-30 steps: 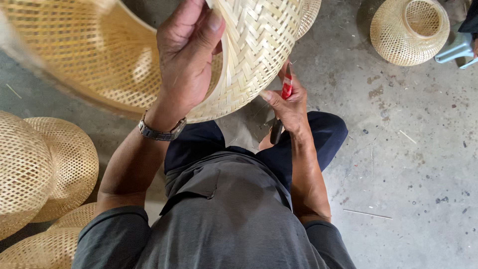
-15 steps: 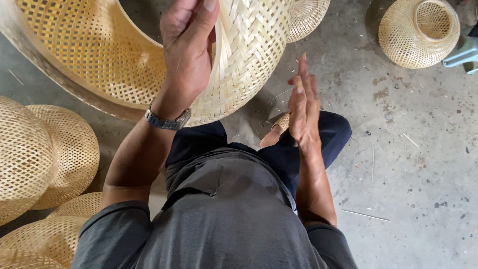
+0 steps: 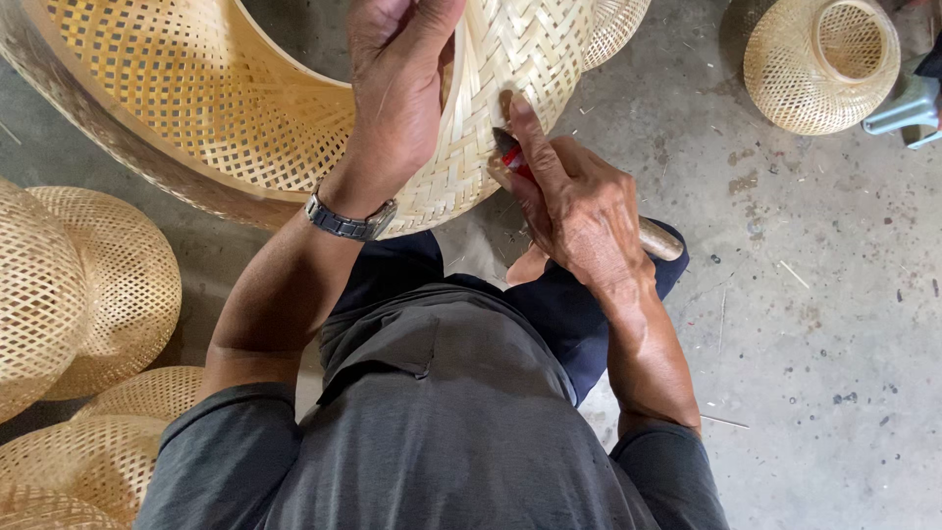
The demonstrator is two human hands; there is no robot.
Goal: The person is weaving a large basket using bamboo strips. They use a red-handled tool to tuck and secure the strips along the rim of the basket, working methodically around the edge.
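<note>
My left hand (image 3: 397,88) grips the rim of the big woven basket (image 3: 226,108), which sits up over my knees. My right hand (image 3: 574,201) is closed around a small tool with a wooden handle (image 3: 659,238) and presses its tip against the basket's side. More baskets (image 3: 78,294) lie on the floor (image 3: 814,324) by my left side.
</note>
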